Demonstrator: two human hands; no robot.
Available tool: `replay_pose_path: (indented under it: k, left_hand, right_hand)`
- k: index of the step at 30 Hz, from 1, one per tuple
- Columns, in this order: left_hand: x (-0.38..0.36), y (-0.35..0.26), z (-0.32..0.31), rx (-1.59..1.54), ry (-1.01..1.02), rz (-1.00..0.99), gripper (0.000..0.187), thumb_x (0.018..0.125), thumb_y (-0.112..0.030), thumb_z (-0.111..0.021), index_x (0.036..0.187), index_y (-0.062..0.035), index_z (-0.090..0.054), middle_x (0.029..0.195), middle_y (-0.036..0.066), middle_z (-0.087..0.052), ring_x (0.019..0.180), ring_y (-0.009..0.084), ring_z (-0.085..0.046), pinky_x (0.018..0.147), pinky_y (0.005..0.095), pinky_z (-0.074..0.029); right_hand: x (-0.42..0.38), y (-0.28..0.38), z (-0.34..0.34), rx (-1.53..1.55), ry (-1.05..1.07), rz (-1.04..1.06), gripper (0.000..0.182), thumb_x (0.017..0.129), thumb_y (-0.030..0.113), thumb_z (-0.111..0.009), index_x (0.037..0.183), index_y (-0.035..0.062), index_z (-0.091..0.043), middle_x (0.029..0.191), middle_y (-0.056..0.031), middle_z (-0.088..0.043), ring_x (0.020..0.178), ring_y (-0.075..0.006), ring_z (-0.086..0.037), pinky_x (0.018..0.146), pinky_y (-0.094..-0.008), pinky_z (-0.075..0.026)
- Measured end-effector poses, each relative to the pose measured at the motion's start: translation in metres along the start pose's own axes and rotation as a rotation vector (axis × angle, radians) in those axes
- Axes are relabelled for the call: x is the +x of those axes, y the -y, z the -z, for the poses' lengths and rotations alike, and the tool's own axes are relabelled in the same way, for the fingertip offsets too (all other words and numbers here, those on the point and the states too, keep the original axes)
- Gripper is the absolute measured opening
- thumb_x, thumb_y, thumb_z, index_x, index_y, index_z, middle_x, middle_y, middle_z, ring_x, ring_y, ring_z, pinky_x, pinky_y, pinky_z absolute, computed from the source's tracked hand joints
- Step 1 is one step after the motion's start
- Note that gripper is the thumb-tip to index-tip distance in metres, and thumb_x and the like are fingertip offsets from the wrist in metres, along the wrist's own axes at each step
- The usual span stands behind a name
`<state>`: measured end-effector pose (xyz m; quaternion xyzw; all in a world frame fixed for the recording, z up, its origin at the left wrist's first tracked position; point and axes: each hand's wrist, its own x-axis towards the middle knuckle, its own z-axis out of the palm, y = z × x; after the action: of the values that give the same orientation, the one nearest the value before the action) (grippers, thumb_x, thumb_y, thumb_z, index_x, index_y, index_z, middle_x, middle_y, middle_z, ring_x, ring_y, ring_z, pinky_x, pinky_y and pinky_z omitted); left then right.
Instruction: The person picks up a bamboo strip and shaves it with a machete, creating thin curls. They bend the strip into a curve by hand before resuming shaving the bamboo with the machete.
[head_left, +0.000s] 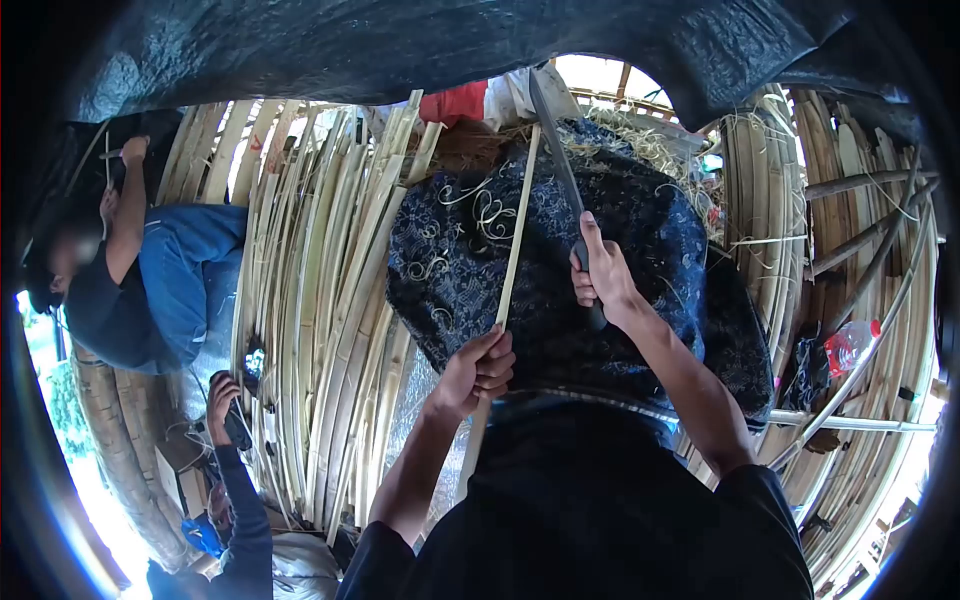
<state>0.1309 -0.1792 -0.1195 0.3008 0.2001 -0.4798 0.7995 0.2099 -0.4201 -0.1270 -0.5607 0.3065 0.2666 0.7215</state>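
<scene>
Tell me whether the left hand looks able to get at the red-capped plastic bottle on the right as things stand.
Probably not: the left hand grips the bamboo strip, and the bottle lies far right, beyond the right hand holding the knife.

Bamboo slats (320, 300) piled all round; dark tarp (400, 50) overhead; daylight beyond.

A heap of split bamboo strips (320, 300) covers the ground — beside it a person in a blue shirt (185, 280). A plastic bottle (850, 345) lies among poles — under dark tarpaulin (400, 50).
</scene>
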Motion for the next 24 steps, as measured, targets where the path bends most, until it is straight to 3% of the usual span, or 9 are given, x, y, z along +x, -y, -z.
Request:
replay_pose_path:
  k: [3, 5, 7, 9, 15, 24]
  left_hand:
    - [0.006, -0.002, 0.003, 0.001, -0.052, 0.054, 0.038, 0.107, -0.041, -0.038, 0.077, -0.0187, -0.038, 0.058, -0.011, -0.023, 0.045, 0.0024, -0.019, 0.039, 0.0212, -0.015]
    - [0.005, -0.003, -0.004, 0.008, -0.135, 0.049, 0.038, 0.107, -0.040, -0.039, 0.076, -0.0189, -0.037, 0.057, -0.011, -0.023, 0.044, 0.0020, -0.019, 0.037, 0.0207, -0.016]
    - [0.006, -0.001, -0.005, -0.002, -0.143, 0.036, 0.038, 0.107, -0.040, -0.038, 0.076, -0.0190, -0.037, 0.057, -0.011, -0.023, 0.044, 0.0020, -0.019, 0.037, 0.0207, -0.016]
    - [0.005, 0.002, -0.004, -0.017, -0.160, 0.026, 0.038, 0.107, -0.040, -0.038, 0.075, -0.0191, -0.036, 0.057, -0.011, -0.023, 0.044, 0.0019, -0.019, 0.037, 0.0207, -0.016]
    - [-0.006, 0.010, -0.002, -0.071, -0.197, 0.032, 0.039, 0.107, -0.039, -0.039, 0.074, -0.0199, -0.036, 0.057, -0.011, -0.023, 0.044, 0.0015, -0.019, 0.037, 0.0201, -0.016]
    - [-0.068, 0.046, -0.006, -0.014, -0.361, 0.063, 0.041, 0.106, -0.040, -0.042, 0.072, -0.0188, -0.036, 0.058, -0.009, -0.026, 0.044, 0.0029, -0.022, 0.039, 0.0219, -0.017]
  right_hand:
    - [0.007, -0.001, 0.009, -0.148, 0.024, 0.107, 0.070, 0.093, 0.069, -0.048, 0.067, 0.0042, -0.051, 0.049, 0.0003, -0.038, 0.038, -0.0127, -0.037, 0.037, -0.0301, -0.031]
    - [0.015, -0.008, 0.009, -0.885, -0.003, 0.597, 0.070, 0.095, 0.068, -0.045, 0.075, 0.0017, -0.061, 0.047, -0.0058, -0.042, 0.037, -0.0218, -0.043, 0.036, -0.0381, -0.035]
    - [0.010, -0.005, -0.008, -1.351, 0.017, 0.640, 0.067, 0.093, 0.067, -0.049, 0.085, 0.0042, -0.070, 0.059, -0.0174, -0.062, 0.053, -0.0336, -0.064, 0.053, -0.0472, -0.053]
    - [0.017, -0.014, -0.016, -1.538, 0.067, 0.740, 0.067, 0.091, 0.069, -0.050, 0.087, 0.0053, -0.071, 0.063, -0.0175, -0.065, 0.063, -0.0347, -0.069, 0.061, -0.0461, -0.057]
    - [0.032, -0.023, -0.014, -1.575, 0.107, 0.691, 0.072, 0.089, 0.074, -0.047, 0.086, 0.0062, -0.071, 0.070, -0.0177, -0.067, 0.072, -0.0354, -0.071, 0.073, -0.0484, -0.057]
    - [0.036, -0.026, -0.013, -1.568, 0.021, 0.696, 0.071, 0.088, 0.073, -0.050, 0.081, 0.0054, -0.070, 0.066, -0.0171, -0.066, 0.066, -0.0346, -0.070, 0.066, -0.0493, -0.056]
